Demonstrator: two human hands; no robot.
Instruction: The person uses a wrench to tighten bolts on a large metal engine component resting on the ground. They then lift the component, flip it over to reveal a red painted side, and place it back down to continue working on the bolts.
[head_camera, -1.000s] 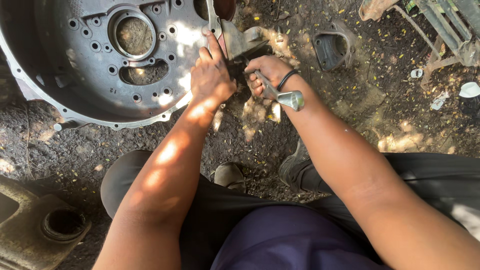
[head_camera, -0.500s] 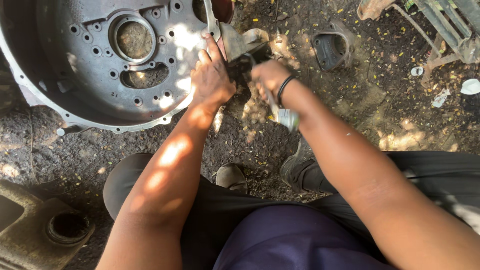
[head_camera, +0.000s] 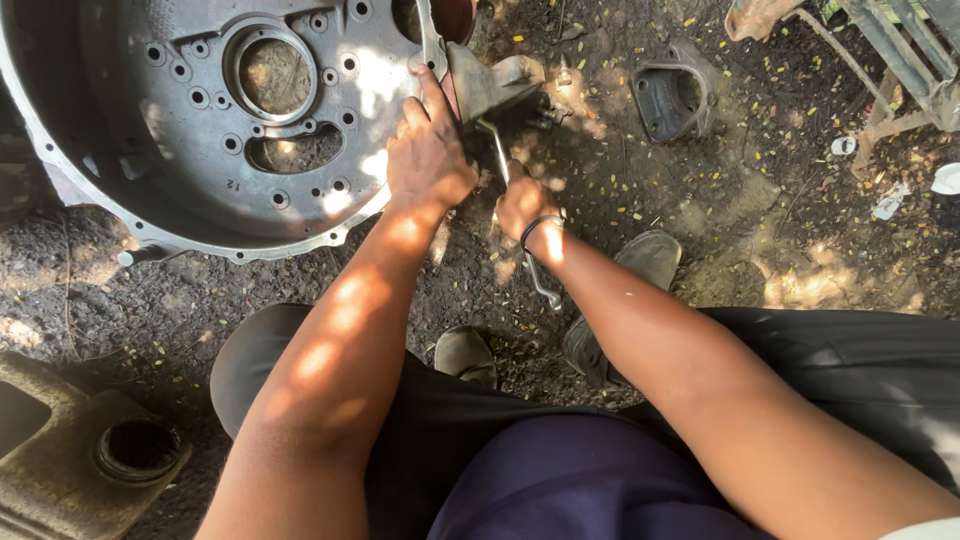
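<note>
Two hands: both at the housing's right rim.
Left hand (head_camera: 428, 160): fingers spread, pressed flat on the rim of the round grey bell housing (head_camera: 190, 120), touching the bracket (head_camera: 495, 85).
Right hand (head_camera: 525, 205): closed around a slim metal wrench (head_camera: 515, 205), its head at the bracket.
Housing: lies on the dirt ground (head_camera: 720, 200).
Nearby: small cast part (head_camera: 675, 100), well apart.

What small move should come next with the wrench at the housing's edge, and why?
Probably swing the wrench handle through another short arc. The right hand grips its shaft with the head at the bracket, while the left hand braces the round housing rim, so the fastener seems mid-turn.
</note>
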